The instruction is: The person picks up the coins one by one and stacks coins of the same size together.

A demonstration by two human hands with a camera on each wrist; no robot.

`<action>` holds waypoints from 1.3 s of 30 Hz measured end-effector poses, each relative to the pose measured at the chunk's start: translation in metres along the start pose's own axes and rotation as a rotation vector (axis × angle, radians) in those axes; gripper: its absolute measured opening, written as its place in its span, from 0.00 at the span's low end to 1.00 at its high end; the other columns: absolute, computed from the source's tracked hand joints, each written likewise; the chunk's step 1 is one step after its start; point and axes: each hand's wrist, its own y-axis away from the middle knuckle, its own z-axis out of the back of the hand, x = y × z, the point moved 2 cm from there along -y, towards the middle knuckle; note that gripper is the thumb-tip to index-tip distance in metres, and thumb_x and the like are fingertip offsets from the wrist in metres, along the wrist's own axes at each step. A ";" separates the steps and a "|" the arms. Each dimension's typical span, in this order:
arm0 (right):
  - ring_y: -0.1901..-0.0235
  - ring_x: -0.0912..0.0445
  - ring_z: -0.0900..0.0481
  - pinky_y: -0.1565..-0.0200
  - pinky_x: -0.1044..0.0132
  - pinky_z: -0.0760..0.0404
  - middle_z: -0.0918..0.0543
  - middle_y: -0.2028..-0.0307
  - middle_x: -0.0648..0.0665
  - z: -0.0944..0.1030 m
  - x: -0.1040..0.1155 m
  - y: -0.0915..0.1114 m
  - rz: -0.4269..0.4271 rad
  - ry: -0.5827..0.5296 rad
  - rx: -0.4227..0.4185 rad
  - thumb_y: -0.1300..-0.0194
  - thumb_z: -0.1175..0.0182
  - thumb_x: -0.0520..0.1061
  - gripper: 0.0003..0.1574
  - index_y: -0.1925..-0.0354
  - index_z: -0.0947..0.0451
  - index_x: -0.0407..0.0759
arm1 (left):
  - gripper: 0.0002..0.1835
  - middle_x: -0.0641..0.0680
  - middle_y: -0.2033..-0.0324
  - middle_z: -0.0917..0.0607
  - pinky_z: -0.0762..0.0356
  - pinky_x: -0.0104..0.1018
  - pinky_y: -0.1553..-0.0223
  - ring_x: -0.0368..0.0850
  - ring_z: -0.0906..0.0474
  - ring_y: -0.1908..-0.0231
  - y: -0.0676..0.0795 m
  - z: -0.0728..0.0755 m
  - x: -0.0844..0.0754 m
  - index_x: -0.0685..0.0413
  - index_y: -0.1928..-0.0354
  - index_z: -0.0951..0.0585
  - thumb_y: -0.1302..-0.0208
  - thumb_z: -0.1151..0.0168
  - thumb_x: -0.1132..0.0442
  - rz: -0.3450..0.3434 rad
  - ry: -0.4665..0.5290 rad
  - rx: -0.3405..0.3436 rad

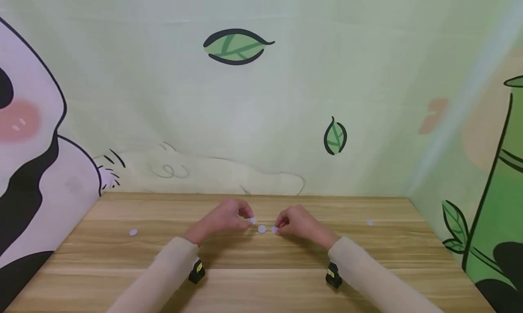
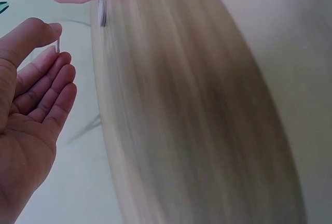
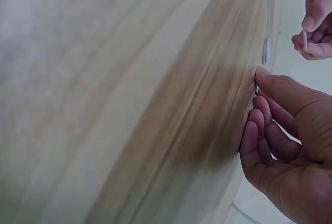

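Between thumb and fingertips my left hand [image 1: 229, 214] pinches a small white disc [image 1: 252, 221]. In the left wrist view that disc [image 2: 58, 45] is held on edge, raised off the table. My right hand [image 1: 300, 222] pinches another white disc [image 1: 275, 230] down at the tabletop, and its curled fingers [image 3: 251, 138] rest against the wood. A flat white disc [image 1: 262, 229] lies on the table between the two hands, close to the right fingertips. In the right wrist view this middle disc [image 3: 266, 51] shows edge-on.
One white disc [image 1: 133, 232] lies far to the left on the wooden table [image 1: 261, 288], and another disc [image 1: 370, 222] far to the right. Behind the table's back edge hangs a pale green printed cloth [image 1: 261, 100]. A small black device sits at each wrist.
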 end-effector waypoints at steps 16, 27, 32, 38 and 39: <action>0.73 0.66 0.22 0.67 0.72 0.21 0.14 0.74 0.53 -0.003 0.002 -0.001 0.011 0.002 0.005 0.42 0.24 0.43 0.06 0.69 0.12 0.43 | 0.08 0.46 0.67 0.13 0.19 0.43 0.53 0.43 0.18 0.59 -0.009 -0.013 -0.010 0.53 0.63 0.15 0.42 0.26 0.60 0.003 -0.014 0.029; 0.73 0.67 0.23 0.67 0.72 0.22 0.14 0.74 0.53 -0.002 -0.001 0.002 0.039 0.006 -0.004 0.42 0.24 0.43 0.07 0.68 0.13 0.42 | 0.08 0.45 0.65 0.14 0.20 0.41 0.51 0.42 0.18 0.57 -0.021 -0.023 -0.013 0.53 0.62 0.15 0.41 0.27 0.61 -0.018 -0.033 0.059; 0.72 0.66 0.22 0.67 0.72 0.22 0.15 0.74 0.54 -0.002 -0.001 0.002 0.027 -0.024 0.020 0.41 0.25 0.41 0.05 0.67 0.12 0.42 | 0.08 0.48 0.63 0.14 0.19 0.42 0.51 0.43 0.18 0.56 -0.025 -0.028 -0.019 0.55 0.61 0.16 0.40 0.27 0.62 0.002 -0.023 0.081; 0.71 0.65 0.21 0.66 0.72 0.20 0.14 0.72 0.53 -0.002 -0.002 0.000 0.016 -0.039 0.054 0.41 0.26 0.38 0.04 0.66 0.13 0.41 | 0.07 0.48 0.63 0.14 0.20 0.41 0.50 0.43 0.19 0.57 -0.028 -0.034 -0.019 0.54 0.62 0.16 0.40 0.27 0.63 0.012 -0.045 0.092; 0.71 0.65 0.21 0.66 0.72 0.20 0.14 0.72 0.53 -0.001 -0.003 0.000 0.019 -0.038 0.052 0.42 0.26 0.38 0.04 0.66 0.13 0.41 | 0.07 0.49 0.62 0.14 0.21 0.42 0.50 0.43 0.20 0.56 -0.029 -0.034 -0.020 0.54 0.63 0.16 0.40 0.27 0.63 0.008 -0.054 0.090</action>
